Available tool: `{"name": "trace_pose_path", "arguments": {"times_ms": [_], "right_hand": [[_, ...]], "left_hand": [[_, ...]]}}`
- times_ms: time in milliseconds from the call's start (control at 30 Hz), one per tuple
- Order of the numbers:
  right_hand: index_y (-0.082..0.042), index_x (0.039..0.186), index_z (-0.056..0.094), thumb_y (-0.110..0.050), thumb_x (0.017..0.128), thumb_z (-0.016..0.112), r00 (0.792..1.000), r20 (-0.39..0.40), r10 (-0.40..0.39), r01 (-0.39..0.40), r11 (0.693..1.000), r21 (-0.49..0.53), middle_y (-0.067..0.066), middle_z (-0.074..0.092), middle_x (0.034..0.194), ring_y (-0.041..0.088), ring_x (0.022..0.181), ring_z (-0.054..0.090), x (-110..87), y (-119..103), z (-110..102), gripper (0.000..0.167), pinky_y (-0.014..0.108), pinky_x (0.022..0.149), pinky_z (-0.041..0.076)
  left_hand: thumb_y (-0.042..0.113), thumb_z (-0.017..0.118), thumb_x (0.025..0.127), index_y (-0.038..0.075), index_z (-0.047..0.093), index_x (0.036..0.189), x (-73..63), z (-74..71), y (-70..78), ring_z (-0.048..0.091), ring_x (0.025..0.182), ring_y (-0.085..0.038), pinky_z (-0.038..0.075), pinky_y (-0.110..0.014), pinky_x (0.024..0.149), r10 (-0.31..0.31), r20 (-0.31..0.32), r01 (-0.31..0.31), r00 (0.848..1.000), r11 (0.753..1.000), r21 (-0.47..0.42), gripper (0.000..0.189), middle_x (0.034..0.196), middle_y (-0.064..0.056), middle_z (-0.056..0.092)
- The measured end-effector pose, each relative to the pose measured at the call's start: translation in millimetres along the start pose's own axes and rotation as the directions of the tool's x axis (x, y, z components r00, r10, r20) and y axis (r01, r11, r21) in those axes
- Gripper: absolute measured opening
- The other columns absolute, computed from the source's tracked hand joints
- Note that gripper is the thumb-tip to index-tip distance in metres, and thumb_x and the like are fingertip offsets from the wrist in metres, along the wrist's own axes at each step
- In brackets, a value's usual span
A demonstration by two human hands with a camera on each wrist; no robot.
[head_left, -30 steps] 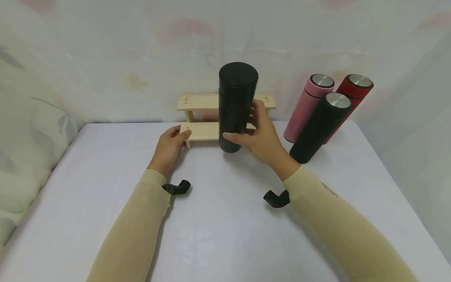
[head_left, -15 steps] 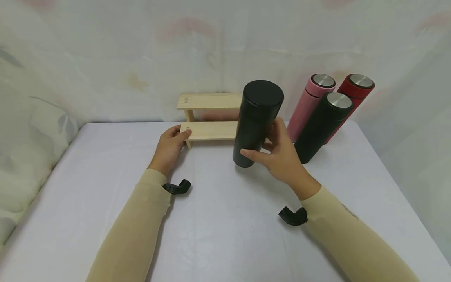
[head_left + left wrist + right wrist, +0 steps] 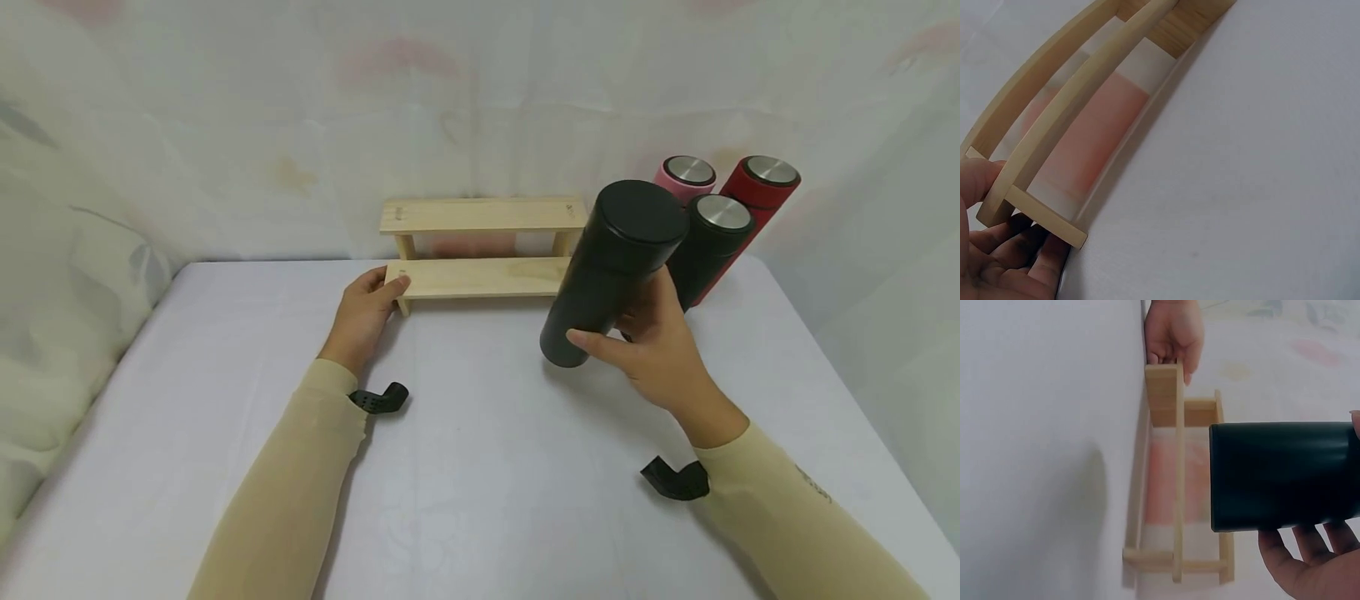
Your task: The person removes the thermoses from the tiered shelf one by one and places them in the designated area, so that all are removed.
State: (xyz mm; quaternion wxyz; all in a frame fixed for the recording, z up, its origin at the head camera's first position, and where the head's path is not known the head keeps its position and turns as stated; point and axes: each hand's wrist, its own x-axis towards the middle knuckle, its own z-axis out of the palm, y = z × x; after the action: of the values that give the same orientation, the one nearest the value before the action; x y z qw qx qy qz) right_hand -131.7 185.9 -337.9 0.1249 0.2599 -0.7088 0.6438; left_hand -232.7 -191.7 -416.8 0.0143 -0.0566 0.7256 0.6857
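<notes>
My right hand (image 3: 663, 358) grips a large black tumbler (image 3: 611, 271) with a black lid. The tumbler is held off the white table, leaning right at its top, in front of the right end of a two-tier wooden stand (image 3: 480, 277). In the right wrist view, the fingers (image 3: 1316, 565) curl under the dark tumbler (image 3: 1285, 475), and its base faces the stand. My left hand (image 3: 362, 312) pinches the left end of the stand's lower board, thumb on top. The left wrist view shows fingers below that board (image 3: 1066, 106). Both tiers hold nothing.
A pink flask (image 3: 678, 187), a red flask (image 3: 757, 200) and a black flask (image 3: 701, 242), all with silver lids, stand close together at the back right, partly behind the tumbler. A white cloth wall (image 3: 300, 125) rises behind the table (image 3: 480, 467).
My right hand has carried the tumbler rightward and nearer, away from the stand's middle, and it now leans more. My left hand has stayed on the stand.
</notes>
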Motion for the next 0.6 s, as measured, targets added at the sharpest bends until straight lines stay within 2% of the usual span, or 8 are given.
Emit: {"name": "trace_pose_path", "arguments": {"times_ms": [200, 400, 533, 600], "right_hand": [[-0.012, 0.160, 0.044, 0.027, 0.077, 0.080, 0.999, -0.038, -0.011, 0.011, 1.000, 0.015, 0.023, 0.060, 0.139, 0.036, 0.115, 0.067, -8.4, -9, -17, 0.098, 0.033, 0.098, 0.060], [-0.003, 0.155, 0.044, 0.031, 0.075, 0.076, 0.993, -0.090, -0.072, 0.081, 0.992, 0.101, 0.027, 0.057, 0.132, 0.034, 0.105, 0.066, -8.1, -11, -33, 0.093, 0.031, 0.091, 0.062], [-0.003, 0.156, 0.044, 0.031, 0.075, 0.074, 0.989, -0.114, -0.096, 0.108, 0.989, 0.104, 0.028, 0.054, 0.136, 0.036, 0.108, 0.063, -5.2, -16, -43, 0.093, 0.031, 0.091, 0.062], [-0.002, 0.157, 0.043, 0.033, 0.074, 0.073, 0.987, -0.124, -0.101, 0.116, 0.985, 0.125, 0.030, 0.051, 0.140, 0.039, 0.114, 0.061, -4.0, -21, -49, 0.095, 0.032, 0.095, 0.061]], "left_hand": [[0.030, 0.069, 0.110, -0.003, 0.045, 0.162, -0.1, -1.6, -1.2, 0.056, 0.140, -0.025, 0.042, -0.036, 0.119, 0.005, 0.005, -0.005, 1.000, 1.000, 0.003, 0.065, 0.156, -0.020, 0.055], [0.034, 0.070, 0.110, -0.002, 0.044, 0.163, -1.9, -4.5, 0.9, 0.055, 0.142, -0.024, 0.042, -0.035, 0.120, 0.000, 0.004, 0.000, 1.000, 1.000, 0.021, 0.069, 0.159, -0.018, 0.053], [0.036, 0.069, 0.110, -0.001, 0.042, 0.164, -3.3, -6.6, 2.1, 0.053, 0.143, -0.024, 0.041, -0.035, 0.120, -0.004, 0.011, 0.004, 1.000, 1.000, 0.027, 0.071, 0.160, -0.018, 0.051], [0.036, 0.070, 0.110, -0.001, 0.041, 0.164, -4.0, -6.7, 2.5, 0.053, 0.143, -0.024, 0.041, -0.035, 0.120, -0.002, 0.016, 0.001, 1.000, 1.000, 0.027, 0.072, 0.160, -0.018, 0.051]]}}
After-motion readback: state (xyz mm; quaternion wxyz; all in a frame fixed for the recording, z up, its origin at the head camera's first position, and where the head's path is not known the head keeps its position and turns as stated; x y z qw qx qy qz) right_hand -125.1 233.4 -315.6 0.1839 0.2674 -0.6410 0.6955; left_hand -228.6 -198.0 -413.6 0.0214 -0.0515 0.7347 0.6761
